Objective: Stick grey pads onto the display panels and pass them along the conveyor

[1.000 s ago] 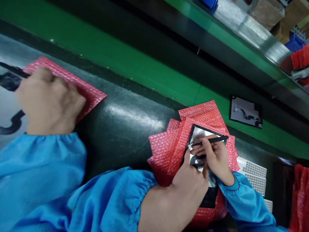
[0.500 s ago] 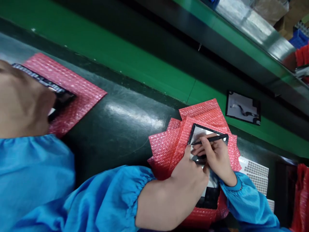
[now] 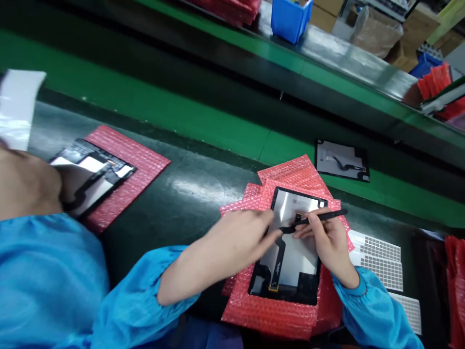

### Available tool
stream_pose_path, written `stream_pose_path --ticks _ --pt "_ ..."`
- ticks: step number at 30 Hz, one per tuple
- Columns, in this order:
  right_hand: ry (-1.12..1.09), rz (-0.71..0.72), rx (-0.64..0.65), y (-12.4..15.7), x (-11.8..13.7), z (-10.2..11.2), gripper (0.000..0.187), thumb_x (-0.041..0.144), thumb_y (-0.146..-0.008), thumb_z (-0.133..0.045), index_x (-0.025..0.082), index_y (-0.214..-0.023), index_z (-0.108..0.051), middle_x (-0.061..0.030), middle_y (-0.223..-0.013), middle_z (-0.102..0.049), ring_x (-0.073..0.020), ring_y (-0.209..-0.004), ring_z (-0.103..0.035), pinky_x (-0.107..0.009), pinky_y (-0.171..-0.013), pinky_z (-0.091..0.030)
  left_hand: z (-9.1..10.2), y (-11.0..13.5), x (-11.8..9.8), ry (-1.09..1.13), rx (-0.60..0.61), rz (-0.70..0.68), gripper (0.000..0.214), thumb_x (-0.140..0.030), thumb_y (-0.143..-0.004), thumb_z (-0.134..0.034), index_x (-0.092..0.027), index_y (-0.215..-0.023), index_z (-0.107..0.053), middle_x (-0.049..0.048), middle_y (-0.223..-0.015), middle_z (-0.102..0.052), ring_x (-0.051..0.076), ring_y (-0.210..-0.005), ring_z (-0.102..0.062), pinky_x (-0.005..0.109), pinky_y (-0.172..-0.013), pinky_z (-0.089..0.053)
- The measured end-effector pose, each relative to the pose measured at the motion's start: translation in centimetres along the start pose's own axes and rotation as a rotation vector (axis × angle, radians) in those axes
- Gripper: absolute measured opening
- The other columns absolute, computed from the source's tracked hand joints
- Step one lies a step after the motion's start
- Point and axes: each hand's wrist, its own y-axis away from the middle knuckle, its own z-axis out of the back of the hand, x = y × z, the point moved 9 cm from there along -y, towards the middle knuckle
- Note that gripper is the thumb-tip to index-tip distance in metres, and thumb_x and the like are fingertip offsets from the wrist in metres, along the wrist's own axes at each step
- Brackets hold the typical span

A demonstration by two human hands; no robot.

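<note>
A dark display panel [image 3: 301, 252] with a silvery back lies on a stack of red bubble-wrap bags [image 3: 276, 312]. A black flex cable [image 3: 276, 264] runs up its middle and bends right. My left hand [image 3: 236, 240] reaches in from the left, slightly blurred, and its fingertips pinch the bend of the cable. My right hand [image 3: 325, 237] rests on the panel's right edge, closed around black tweezers [image 3: 321, 216] whose tip meets the cable's end.
A co-worker's hand [image 3: 25, 186] in a blue sleeve is at the far left by another panel [image 3: 92, 169] on a red bubble-wrap sheet [image 3: 143, 160]. A third panel [image 3: 341, 160] lies on the green belt. White label sheets [image 3: 381, 259] are at right, a blue bin [image 3: 288, 17] beyond.
My left hand slid left off the panel, baring its back and the cable. The co-worker's panel now lies flat on the red sheet. The view has tilted upward.
</note>
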Motion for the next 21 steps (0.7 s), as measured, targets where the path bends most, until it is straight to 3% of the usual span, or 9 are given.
stream_pose_path --ticks 2,4,10,15,18,21 --pt "-0.025 0.028 -0.042 1.0 -0.7 1.2 0.039 0.060 -0.098 -0.070 0.022 -0.099 -0.063 -0.0048 -0.075 -0.080 -0.0223 -0.062 -0.081 -0.031 -0.058 -0.068 0.0 0.5 3.3 -0.056 -0.016 0.215 0.035 -0.047 -0.108 -0.042 -0.020 -0.099 -0.062 0.0103 -0.085 -0.075 0.031 -0.080 -0.075 0.039 -0.072 -0.052" --pt "-0.053 0.054 -0.058 1.5 -1.6 1.9 0.038 0.059 -0.099 -0.070 0.022 -0.099 -0.063 -0.0051 -0.076 -0.081 -0.0228 -0.066 -0.082 -0.033 -0.063 -0.069 -0.9 0.6 4.7 -0.008 -0.038 0.267 0.031 -0.044 -0.107 -0.042 -0.020 -0.097 -0.059 0.0104 -0.086 -0.074 0.031 -0.082 -0.074 0.039 -0.073 -0.050" --pt "-0.099 0.131 -0.098 1.5 -3.5 2.3 0.037 0.059 -0.100 -0.068 0.023 -0.100 -0.063 -0.0049 -0.076 -0.081 -0.0240 -0.065 -0.081 -0.037 -0.064 -0.068 -2.0 0.4 2.8 0.228 -0.172 0.150 0.026 -0.034 -0.106 -0.034 -0.023 -0.089 -0.051 0.0048 -0.088 -0.066 0.022 -0.081 -0.064 0.035 -0.076 -0.046" --pt "-0.171 0.185 -0.124 1.6 -3.9 2.7 0.032 0.054 -0.104 -0.065 0.023 -0.099 -0.063 -0.0041 -0.079 -0.082 -0.0220 -0.067 -0.081 -0.034 -0.065 -0.067 -2.6 -1.4 2.7 0.778 -0.360 0.149 0.022 -0.046 -0.101 -0.052 -0.024 -0.100 -0.050 -0.0018 -0.080 -0.057 0.017 -0.073 -0.056 0.030 -0.069 -0.046" --pt "-0.183 0.196 -0.132 1.8 -4.5 3.0 0.031 0.054 -0.104 -0.065 0.023 -0.099 -0.064 -0.0049 -0.078 -0.081 -0.0234 -0.069 -0.081 -0.036 -0.067 -0.067 -3.3 -3.2 3.1 0.822 -0.402 0.157 0.027 -0.046 -0.098 -0.056 -0.021 -0.108 -0.054 -0.0012 -0.079 -0.060 0.017 -0.071 -0.058 0.030 -0.067 -0.048" --pt "-0.218 0.224 -0.136 2.1 -4.4 3.3 0.028 0.051 -0.105 -0.064 0.024 -0.101 -0.064 -0.0060 -0.081 -0.082 -0.0247 -0.070 -0.082 -0.039 -0.069 -0.068 -2.8 -4.3 2.5 0.851 -0.416 0.094 0.029 -0.047 -0.096 -0.062 -0.019 -0.101 -0.062 0.0038 -0.090 -0.069 0.021 -0.084 -0.065 0.033 -0.076 -0.053"
